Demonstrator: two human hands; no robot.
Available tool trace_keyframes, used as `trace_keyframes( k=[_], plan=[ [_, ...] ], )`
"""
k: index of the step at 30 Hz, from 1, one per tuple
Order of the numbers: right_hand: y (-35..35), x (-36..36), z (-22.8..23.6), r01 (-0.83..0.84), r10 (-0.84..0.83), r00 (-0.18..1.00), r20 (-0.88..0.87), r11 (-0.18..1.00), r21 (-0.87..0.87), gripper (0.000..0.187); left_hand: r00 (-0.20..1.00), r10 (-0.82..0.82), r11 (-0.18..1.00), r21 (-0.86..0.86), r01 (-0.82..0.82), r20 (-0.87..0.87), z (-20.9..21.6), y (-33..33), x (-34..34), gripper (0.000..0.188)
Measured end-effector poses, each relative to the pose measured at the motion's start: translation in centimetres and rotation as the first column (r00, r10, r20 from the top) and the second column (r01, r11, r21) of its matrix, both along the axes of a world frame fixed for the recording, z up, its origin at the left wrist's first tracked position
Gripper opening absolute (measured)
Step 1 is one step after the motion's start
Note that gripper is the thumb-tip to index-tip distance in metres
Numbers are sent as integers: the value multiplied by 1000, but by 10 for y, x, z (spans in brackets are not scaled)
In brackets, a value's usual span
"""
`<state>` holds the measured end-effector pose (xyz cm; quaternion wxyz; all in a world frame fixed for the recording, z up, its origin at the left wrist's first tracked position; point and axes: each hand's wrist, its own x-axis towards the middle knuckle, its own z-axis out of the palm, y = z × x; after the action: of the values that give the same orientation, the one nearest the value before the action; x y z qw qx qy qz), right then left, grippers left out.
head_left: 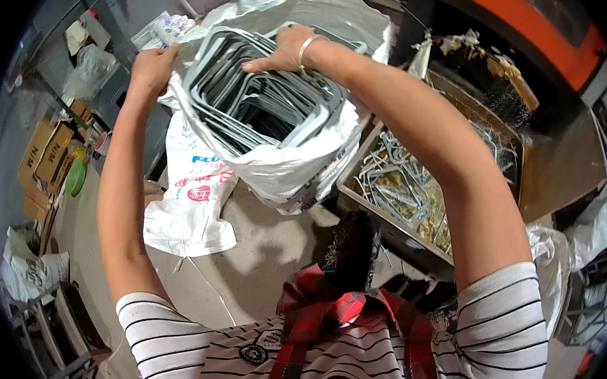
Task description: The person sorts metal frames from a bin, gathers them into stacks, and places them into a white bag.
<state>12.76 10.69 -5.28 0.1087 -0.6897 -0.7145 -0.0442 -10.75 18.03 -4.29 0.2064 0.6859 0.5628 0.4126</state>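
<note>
A big white woven sack [266, 177] stands with its mouth wide, full of grey metal frames [300, 125] shaped like rounded rectangles and nested in a stack. At the sack's left rim my left hand [152, 70] is closed on the bunched edge of the fabric. My right hand [289, 48] reaches over the top of the stack, its thumb set apart from the other fingers and its grip across the bars. The far fingertips are partly hidden behind the frames.
Right of the sack sits a metal bin [418, 246] holding bent wire pieces [397, 188], beside an orange and black machine [560, 31]. A printed white sack [191, 214] lies on the floor. Cardboard boxes [45, 153] and a green basin [75, 177] are at the left.
</note>
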Motion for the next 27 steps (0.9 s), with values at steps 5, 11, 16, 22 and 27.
trace_keyframes(
  k=[5, 11, 16, 22, 27],
  plan=[
    [-10, 37, 22, -237, 293, 886, -360, 953, 191, 80, 980, 60, 997, 66, -48, -188, 1, 18, -15, 48],
    [-113, 169, 60, -200, 232, 961, -149, 959, 198, 36, 987, 0, 757, 645, -107, 163, 16, -137, -17, 26],
    [-195, 342, -102, 138, -157, 945, 288, 987, 85, 18, 666, -739, 635, 434, 639, 99, -67, -278, 181, 5],
    [-311, 403, -253, 628, -643, 766, -18, 753, -195, 21, 488, -624, 609, -11, 793, 610, -148, -250, 317, 26],
    [-319, 378, -330, 703, -681, 709, 186, 658, -271, 16, 602, -397, 567, -331, 754, 693, -236, -226, 390, 34]
  ],
)
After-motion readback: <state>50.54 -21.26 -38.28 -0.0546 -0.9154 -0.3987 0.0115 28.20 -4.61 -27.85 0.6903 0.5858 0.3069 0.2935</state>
